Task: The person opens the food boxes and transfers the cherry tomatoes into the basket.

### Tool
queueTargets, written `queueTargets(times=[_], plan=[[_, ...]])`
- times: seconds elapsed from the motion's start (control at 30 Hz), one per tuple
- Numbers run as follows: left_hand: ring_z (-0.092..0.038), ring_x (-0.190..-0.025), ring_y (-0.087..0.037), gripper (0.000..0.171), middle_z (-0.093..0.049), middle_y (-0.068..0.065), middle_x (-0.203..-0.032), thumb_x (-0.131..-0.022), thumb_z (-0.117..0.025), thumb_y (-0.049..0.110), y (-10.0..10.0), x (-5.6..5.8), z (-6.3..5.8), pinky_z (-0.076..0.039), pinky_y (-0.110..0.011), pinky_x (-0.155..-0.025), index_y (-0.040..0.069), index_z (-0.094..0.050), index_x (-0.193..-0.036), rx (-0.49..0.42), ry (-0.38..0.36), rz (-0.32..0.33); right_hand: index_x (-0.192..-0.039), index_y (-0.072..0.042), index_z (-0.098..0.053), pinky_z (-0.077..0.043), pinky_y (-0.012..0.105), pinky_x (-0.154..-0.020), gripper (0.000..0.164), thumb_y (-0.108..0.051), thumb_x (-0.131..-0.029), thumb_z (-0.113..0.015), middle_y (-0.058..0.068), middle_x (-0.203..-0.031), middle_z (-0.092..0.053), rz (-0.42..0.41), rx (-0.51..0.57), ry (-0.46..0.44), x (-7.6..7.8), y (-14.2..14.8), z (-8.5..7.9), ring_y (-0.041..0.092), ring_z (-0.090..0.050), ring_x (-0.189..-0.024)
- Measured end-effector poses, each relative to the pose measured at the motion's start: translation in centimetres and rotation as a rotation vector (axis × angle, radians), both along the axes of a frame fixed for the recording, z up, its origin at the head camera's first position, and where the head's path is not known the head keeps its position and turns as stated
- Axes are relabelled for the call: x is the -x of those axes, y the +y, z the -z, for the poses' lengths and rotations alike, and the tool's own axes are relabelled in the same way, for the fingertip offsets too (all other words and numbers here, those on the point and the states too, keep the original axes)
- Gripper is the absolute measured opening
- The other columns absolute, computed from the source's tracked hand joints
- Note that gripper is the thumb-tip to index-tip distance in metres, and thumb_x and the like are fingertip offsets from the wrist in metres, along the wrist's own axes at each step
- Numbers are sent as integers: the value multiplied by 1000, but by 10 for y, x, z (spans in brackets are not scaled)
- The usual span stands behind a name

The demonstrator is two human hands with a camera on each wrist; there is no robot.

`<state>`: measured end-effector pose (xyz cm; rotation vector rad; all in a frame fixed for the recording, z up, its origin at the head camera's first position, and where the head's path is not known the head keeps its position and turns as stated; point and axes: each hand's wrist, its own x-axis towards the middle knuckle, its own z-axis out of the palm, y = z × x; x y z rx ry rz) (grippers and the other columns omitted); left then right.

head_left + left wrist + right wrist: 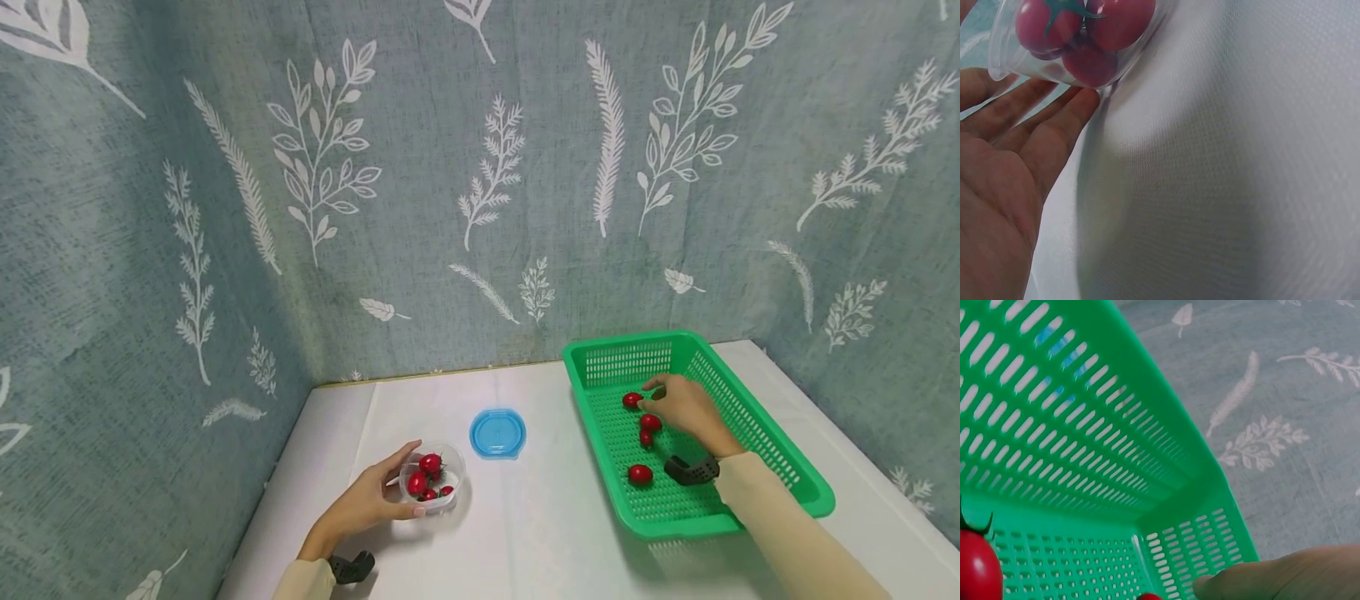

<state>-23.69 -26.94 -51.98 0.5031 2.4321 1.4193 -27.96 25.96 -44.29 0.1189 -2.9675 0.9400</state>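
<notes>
My left hand [375,497] holds a clear round plastic container [459,479] by its side, thumb near and fingers at the far side. Inside it lie several cherry tomatoes [417,483], some with green stems; the left wrist view shows fingers [1063,125] against its wall. My right hand [684,407] reaches into a green slotted basket [600,450], thumb and forefinger parted beside a red cherry tomato [632,401]. A fingertip [1207,584] shows near a tomato [1149,597] cut off by the right wrist view's lower edge. More tomatoes [641,475] lie on the basket floor.
A blue lid [498,433] lies flat on the white tabletop [540,517] between container and basket. The basket's raised rim [780,442] surrounds my right hand. Behind the table hangs a grey-green cloth [427,292] with white leaf patterns.
</notes>
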Motion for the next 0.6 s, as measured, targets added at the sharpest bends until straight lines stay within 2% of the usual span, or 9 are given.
queueTargets(times=[0.27, 0.37, 0.5, 0.6], plan=[[-26, -148, -52, 102, -27, -21, -166, -81, -90, 26, 4, 1, -6, -35, -59, -114, 16, -30, -163, 7, 2, 9, -129, -2, -68, -55, 53, -82, 38, -26, -99, -70, 22, -123, -67, -42, 114, -14, -4, -6, -10, 44, -60, -114], [-26, -148, -51, 103, -28, -21, -165, -81, -91, 26, 4, 0, -7, -36, -58, -113, 15, -30, -163, 14, -9, 4, -127, -5, -70, -56, 48, -78, 34, -24, -99, -70, 19, -122, -69, -63, 134, 10, -6, -13, -15, 39, -63, -109], [-27, -148, -50, 105, -29, -21, -165, -79, -92, 27, 4, 0, -6, -38, -57, -113, 13, -30, -163, 15, -16, -8, -125, -6, -71, -55, 41, -70, 30, -22, -99, -70, 16, -119, -70, -114, 150, 43, -7, -25, -20, 30, -69, -92], [-28, -148, -50, 106, -30, -21, -164, -79, -92, 29, 4, 0, -5, -38, -56, -113, 13, -30, -163, 17, -13, -10, -123, -7, -72, -56, 46, -76, 28, -22, -100, -69, 14, -117, -71, -151, 155, 72, -7, -37, -25, 33, -69, -96]])
